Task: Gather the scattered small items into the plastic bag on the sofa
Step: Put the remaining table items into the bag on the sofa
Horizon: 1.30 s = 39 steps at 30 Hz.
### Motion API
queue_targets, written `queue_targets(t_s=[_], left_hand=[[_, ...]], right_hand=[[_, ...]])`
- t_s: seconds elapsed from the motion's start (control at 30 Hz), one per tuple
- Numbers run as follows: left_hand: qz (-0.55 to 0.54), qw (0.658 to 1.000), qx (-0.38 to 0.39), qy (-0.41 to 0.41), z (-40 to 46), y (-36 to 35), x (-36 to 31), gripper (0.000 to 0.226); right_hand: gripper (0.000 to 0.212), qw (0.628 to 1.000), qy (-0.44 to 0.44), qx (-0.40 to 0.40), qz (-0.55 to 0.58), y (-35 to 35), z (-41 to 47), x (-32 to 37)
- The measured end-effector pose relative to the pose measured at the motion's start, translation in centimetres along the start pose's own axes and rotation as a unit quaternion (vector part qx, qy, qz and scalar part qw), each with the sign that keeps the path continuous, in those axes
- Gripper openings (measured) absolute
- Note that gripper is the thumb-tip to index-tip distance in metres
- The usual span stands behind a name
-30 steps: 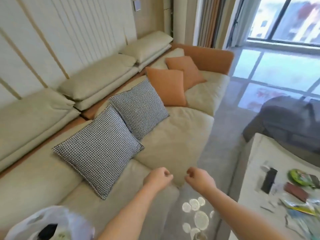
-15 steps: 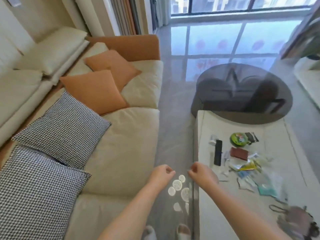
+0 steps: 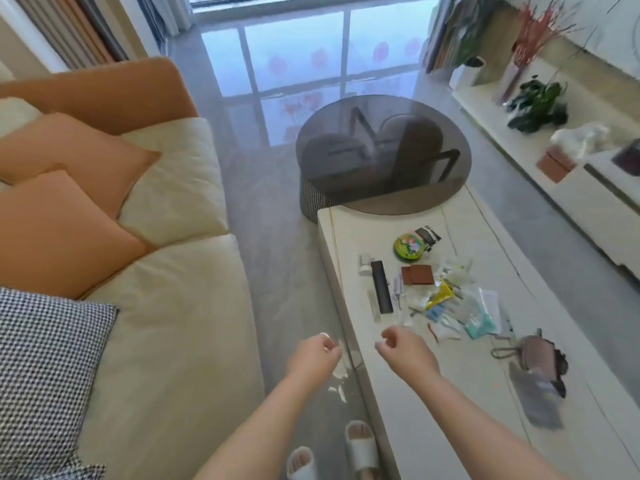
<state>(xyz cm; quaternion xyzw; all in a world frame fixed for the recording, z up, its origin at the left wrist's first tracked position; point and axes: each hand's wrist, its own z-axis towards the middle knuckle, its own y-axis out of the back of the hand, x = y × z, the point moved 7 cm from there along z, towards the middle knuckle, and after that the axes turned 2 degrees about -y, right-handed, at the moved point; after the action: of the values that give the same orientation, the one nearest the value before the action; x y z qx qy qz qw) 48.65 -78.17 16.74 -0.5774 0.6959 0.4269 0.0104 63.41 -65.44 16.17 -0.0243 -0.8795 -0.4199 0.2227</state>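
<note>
- Now the view has swung right since the earlier frames: the sofa with its checked and orange cushions has slid to the left edge, and the white table fills the right half.
- Gone from view is the plastic bag, which a second ago showed at the lower left on the sofa seat; it lies somewhere off-frame to the left now.
- Spread on the table top, the scattered small items are in full view: a long black bar, a brown wallet-like piece, a round green tin, and clear and teal packets.
- A pinkish pouch lies apart, nearer the person.
- Left hand hovers over the gap between sofa and table, fingers loosely curled, nothing in it that I can see.
- Right hand hangs over the table's near edge, just short of the pile, fingers likewise loosely curled and empty.
- By my judgement, the turn means a fresh pick-up trip is starting; nothing is grasped yet.
- Writing: the tin bears a colourful picture, and some packets seem printed, but blur leaves nothing readable.
</note>
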Motion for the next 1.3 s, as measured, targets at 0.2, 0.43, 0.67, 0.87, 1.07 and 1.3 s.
queue_targets(t_s=[0.2,0.43,0.67,0.87,1.07,1.3], left_hand=[[-0.017,0.999,0.026,0.022,6.8,-2.9,-1.8,0.025],[-0.081,0.994,0.054,0.056,17.4,-8.2,-3.8,0.029],[-0.12,0.986,0.08,0.087,27.9,-14.9,-4.5,0.037],[-0.056,0.989,0.069,0.117,34.3,-19.4,-3.5,0.044],[0.0,0.99,0.01,0.144,36.8,-21.7,-2.3,0.036],[0.037,0.985,-0.042,0.164,38.7,-21.5,-0.6,0.018]], right_hand=[[0.037,0.999,-0.038,0.017,0.01,-0.4,7.6,-2.6],[0.039,0.998,-0.059,0.038,0.006,-1.4,19.4,-6.6],[0.033,0.996,-0.032,0.061,-0.056,-5.2,29.1,-10.1],[0.035,0.997,-0.01,0.042,-0.071,-8.0,35.2,-10.8],[0.047,0.996,-0.027,-0.008,-0.09,-10.8,38.2,-10.6],[0.06,0.993,-0.052,-0.047,-0.094,-11.8,39.9,-10.8]])
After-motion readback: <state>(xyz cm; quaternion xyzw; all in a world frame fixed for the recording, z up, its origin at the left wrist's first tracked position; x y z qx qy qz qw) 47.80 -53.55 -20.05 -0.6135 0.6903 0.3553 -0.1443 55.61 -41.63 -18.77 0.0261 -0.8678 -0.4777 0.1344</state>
